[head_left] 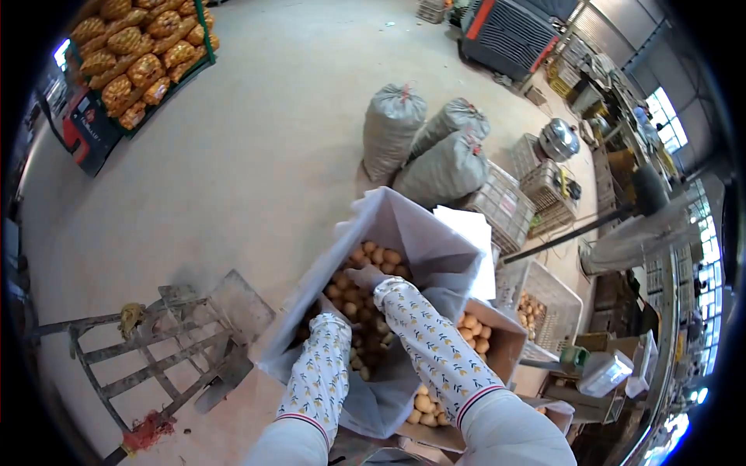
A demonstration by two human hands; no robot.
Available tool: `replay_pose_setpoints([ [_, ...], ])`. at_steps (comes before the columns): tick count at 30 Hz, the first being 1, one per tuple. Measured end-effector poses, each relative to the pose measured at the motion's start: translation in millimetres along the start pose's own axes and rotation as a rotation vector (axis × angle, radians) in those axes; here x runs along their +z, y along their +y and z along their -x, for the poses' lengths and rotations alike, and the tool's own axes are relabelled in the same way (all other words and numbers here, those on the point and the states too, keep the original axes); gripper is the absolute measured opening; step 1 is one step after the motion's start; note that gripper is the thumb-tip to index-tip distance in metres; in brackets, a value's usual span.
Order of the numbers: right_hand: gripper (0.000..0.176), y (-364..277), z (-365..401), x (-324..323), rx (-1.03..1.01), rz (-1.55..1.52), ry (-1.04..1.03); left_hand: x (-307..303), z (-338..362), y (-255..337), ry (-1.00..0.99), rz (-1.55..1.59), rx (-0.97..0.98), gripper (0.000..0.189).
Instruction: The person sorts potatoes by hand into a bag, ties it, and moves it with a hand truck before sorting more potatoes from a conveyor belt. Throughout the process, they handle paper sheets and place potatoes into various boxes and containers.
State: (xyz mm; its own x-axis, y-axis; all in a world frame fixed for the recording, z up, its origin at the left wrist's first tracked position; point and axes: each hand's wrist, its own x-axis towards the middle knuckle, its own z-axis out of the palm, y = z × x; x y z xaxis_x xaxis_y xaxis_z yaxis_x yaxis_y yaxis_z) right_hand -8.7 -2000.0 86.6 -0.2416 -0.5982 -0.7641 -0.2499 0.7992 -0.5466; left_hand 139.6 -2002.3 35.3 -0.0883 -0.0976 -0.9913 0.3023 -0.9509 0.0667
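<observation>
Paper-lined box [420, 233] runs lengthwise away; right hand [363, 276] inside.

Left hand [320, 317] and right hand [364, 276] among potatoes [382, 256] in open white sack [423, 233], cardboard box [507, 343] beside it, grey sacks [392, 128] beyond

Bright daylight, fisheye-warped edges (dark corners), soft focus.

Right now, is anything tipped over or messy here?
Yes: the metal cart lies flat on the floor at the left, not standing. The grey sacks lean on each other. Nothing looks spilled.
</observation>
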Motion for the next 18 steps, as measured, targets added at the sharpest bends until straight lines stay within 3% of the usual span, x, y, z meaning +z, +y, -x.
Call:
replay_pose_setpoints([
  [1, 0.062, 5, -10, 7, -0.030, -0.148, -0.052, -3, -10, 3, -0.030, 0.015, -0.069, 0.082],
  [5, 0.067, 29, -57, 21, -0.067, 0.111, -0.109, -5, -27, 0, 0.015, 0.175, -0.208, 0.093],
  [6, 0.069, 25, -56, 20, -0.048, 0.205, -0.123, -11, -43, 0, -0.008, 0.149, -0.196, 0.093],
  [8, 0.074, 16, -52, 16, 0.000, 0.109, -0.210, -20, -84, 0, -0.067, 0.086, -0.161, 0.094],
  [9, 0.075, 25, -61, 29, 0.067, 0.090, -0.165, -8, -42, 5, -0.026, 0.110, -0.279, 0.096],
  [11, 0.071, 39, -73, 54, 0.109, 0.201, -0.097, 2, -25, 0, -0.230, 0.220, -0.220, 0.086],
  [18, 0.066, 41, -26, 80, -0.133, 0.334, -0.062, 19, -6, -31, -0.473, 0.294, -0.015, 0.070],
])
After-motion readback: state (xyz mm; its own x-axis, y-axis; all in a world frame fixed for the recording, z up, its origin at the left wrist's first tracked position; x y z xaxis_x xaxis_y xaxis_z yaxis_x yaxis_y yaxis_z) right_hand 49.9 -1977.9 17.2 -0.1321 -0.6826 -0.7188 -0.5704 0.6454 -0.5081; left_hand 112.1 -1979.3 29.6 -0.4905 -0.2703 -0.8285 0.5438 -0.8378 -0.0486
